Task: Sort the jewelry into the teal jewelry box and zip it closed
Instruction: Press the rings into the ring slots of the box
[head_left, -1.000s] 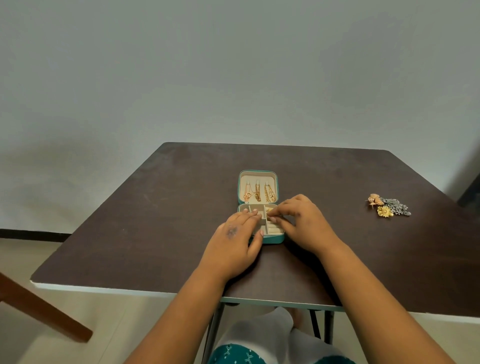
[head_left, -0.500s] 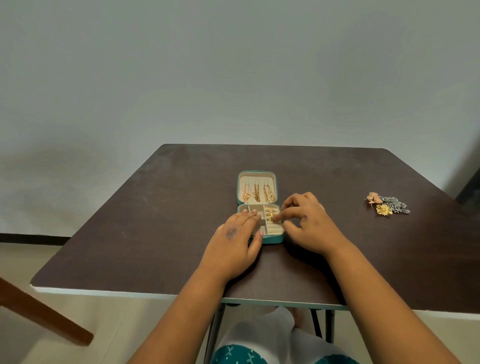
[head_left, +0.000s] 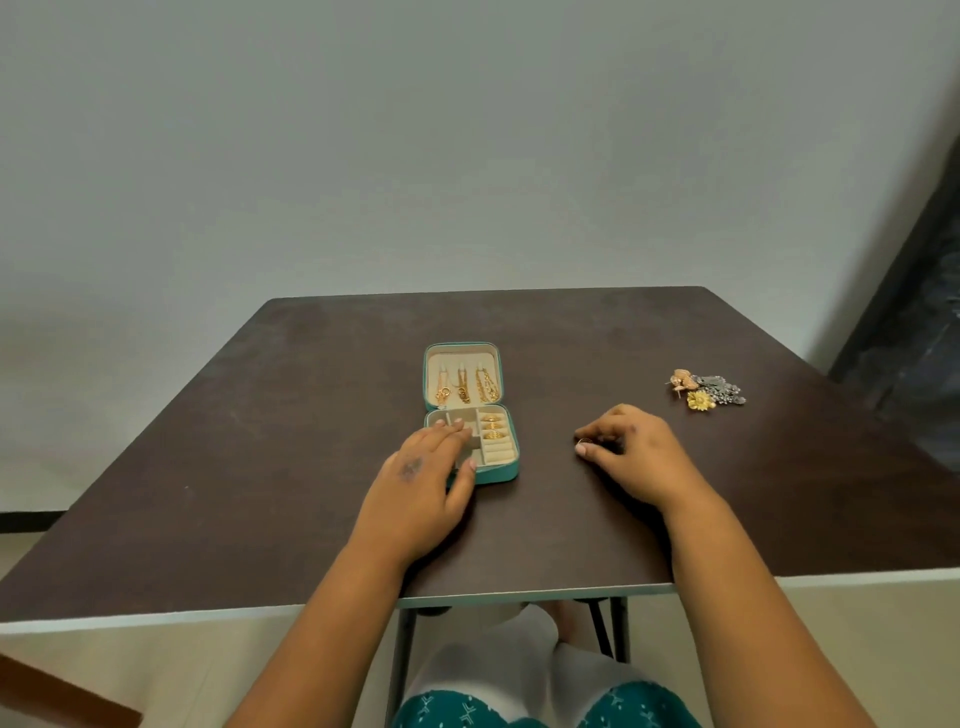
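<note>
Tabletop (head_left: 311, 415): right hand (head_left: 631, 452) now off box (head_left: 496, 473)

A teal jewelry box (head_left: 508, 475) with cream lining holds gold chains (head_left: 462, 385) and gold rings (head_left: 491, 427) on a dark brown table (head_left: 311, 415); a yellow flower earring (head_left: 700, 400) lies beside silver-grey pieces (head_left: 719, 388).

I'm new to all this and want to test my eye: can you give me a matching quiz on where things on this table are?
1 gold chains
2 gold rings
3 loose earrings
4 left hand

A on the bare table, far right
B in the box's open lid
C resting on the box's left side
D in the box's ring rolls

Pairs: 1-B, 2-D, 3-A, 4-C
</note>
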